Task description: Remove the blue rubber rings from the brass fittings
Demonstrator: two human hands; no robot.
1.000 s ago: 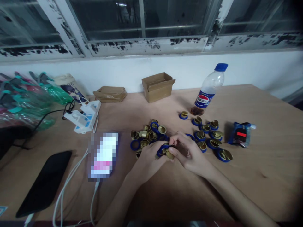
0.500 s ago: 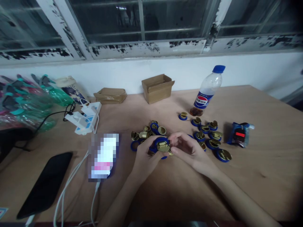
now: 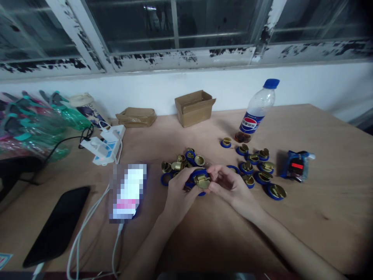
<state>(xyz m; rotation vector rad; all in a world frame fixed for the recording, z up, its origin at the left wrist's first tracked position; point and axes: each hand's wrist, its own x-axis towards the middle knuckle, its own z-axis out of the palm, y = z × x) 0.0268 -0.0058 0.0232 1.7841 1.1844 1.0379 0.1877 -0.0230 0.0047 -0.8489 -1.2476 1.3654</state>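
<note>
A round brass fitting (image 3: 201, 181) with a blue ring and a tilted flap is held up over the table in front of me. My left hand (image 3: 180, 191) wraps round its left side, thumb below and fingers behind. At its right edge, the curled fingertips and thumb of my right hand (image 3: 231, 189) close on the rim; the exact contact is partly hidden. Behind my left hand lies a pile of loose brass cups (image 3: 177, 166) and blue rings (image 3: 166, 179). To the right, several similar fittings (image 3: 263, 177) with blue rings rest on the table, near one loose blue ring (image 3: 233, 169).
A cola bottle (image 3: 251, 121) stands behind the fittings, with a small blue packet (image 3: 295, 166) at right. Two cardboard boxes (image 3: 194, 112) sit by the wall. On the left are a lit phone (image 3: 129, 192), a dark phone (image 3: 56, 225), white cables and a power strip (image 3: 108, 149).
The brass flap in my hands appears tipped slightly lower and more to the right. Both hands keep nearly the same place; the view has shifted a little.
</note>
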